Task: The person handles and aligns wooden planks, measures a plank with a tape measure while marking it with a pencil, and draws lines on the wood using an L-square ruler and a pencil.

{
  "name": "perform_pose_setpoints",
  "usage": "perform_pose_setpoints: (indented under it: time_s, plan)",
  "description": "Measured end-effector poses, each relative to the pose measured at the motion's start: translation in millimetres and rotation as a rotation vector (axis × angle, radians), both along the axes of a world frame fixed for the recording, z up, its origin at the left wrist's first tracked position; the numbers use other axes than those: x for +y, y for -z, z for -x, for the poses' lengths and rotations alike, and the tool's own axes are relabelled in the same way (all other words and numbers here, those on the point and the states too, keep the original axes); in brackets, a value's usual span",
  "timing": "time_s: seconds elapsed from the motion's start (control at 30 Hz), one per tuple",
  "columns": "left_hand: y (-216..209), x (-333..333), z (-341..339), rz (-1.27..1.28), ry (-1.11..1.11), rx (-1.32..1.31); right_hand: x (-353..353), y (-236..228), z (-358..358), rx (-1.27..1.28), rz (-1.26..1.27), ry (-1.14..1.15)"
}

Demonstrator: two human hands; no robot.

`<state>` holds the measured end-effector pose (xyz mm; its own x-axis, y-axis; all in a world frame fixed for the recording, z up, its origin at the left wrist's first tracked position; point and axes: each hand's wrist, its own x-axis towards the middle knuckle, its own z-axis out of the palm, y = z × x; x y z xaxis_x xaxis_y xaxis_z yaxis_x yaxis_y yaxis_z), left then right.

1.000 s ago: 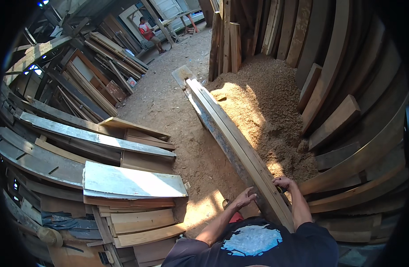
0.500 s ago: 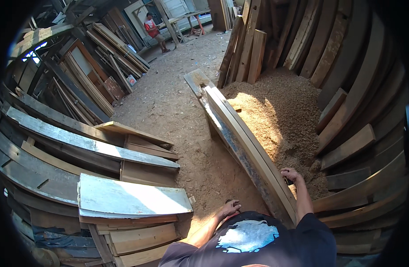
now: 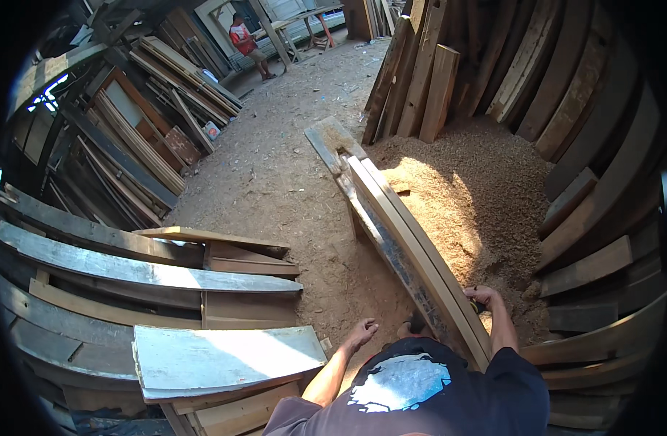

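Observation:
Two long pale planks lie side by side on a narrow, worn wooden bench, running from the far middle toward my body. Beside the near part of their right edge is my right hand, fingers bent and closed around a small dark thing that the hand mostly hides. Its fingertips are at the plank's edge. My left hand hangs over the ground left of the bench, its fingers loosely apart with nothing visible in them. A whitish board on a stack lies nearest to it, on the left.
Wood shavings are heaped right of the bench. Upright planks lean behind the heap, and more timber lines the right side. Stacked boards fill the left. Far off, a person in red stands by a table.
My left hand has moved slightly left and up, away from my body. My right hand stays by the plank's edge. The whole view has shifted a little.

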<state>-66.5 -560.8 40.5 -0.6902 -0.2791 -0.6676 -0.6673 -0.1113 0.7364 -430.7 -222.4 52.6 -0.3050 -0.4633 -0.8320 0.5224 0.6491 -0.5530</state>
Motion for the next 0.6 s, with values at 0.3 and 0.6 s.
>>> perform_pose_setpoints:
  time_s: [0.3,0.6]
  plan:
    - [-47.4,-61.4,162.2,-0.018,-0.033,0.074,-153.0,-9.7,63.5,0.023,0.188,-0.106]
    - [-74.8,-133.2,263.5,-0.365,-0.114,0.12,-213.7,-45.0,101.4,-0.113,0.389,0.159]
